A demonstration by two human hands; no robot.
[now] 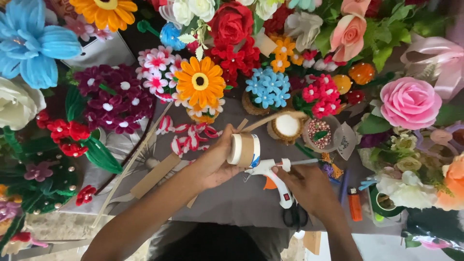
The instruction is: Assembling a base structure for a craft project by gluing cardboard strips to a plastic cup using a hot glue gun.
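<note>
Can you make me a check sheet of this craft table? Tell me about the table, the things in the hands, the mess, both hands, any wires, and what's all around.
Surface: grey table, mostly covered.
Job's things: tape roll held up with a thin stick coming out behind it; white glue gun, nozzle at the roll.
Clutter: scissors, orange lighter, bowl of beads, cardboard strip, long sticks.
Grippers: left hand grips the tape roll; right hand grips the glue gun.
Cables: nothing seen.
Surroundings: handmade flowers all around, such as an orange daisy, a pink rose and a blue flower.
</note>
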